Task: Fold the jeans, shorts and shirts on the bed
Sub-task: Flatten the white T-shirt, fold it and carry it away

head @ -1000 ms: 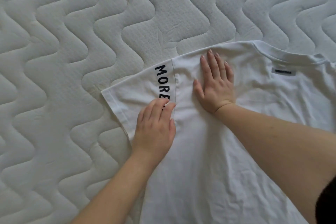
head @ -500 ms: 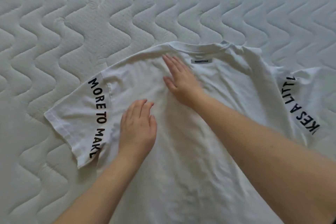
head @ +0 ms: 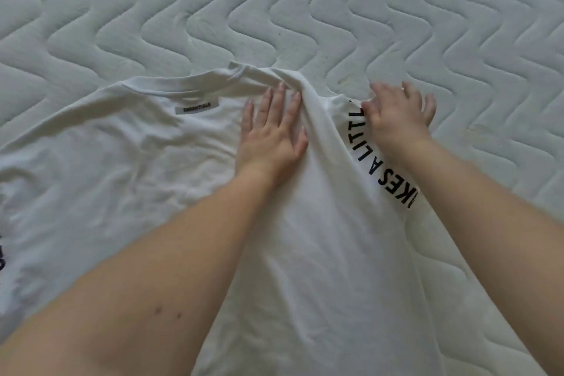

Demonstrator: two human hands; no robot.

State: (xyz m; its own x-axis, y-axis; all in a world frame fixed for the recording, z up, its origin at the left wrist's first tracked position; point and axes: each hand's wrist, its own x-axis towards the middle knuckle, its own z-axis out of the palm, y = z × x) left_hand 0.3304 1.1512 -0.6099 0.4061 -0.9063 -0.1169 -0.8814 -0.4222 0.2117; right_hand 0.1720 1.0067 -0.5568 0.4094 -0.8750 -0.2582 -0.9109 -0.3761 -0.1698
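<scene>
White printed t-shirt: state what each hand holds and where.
Nothing is gripped. The left hand presses flat near the white cotton t-shirt's collar; the right hand lies open on its sleeve.

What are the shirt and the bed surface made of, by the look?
White shirt: soft matte knit, likely cotton jersey; it creases and bunches at the shoulder, with a ribbed collar. The black lettering looks printed on. Mattress: padded quilted textile with stitched wavy channels; fibre cannot be told.
</scene>
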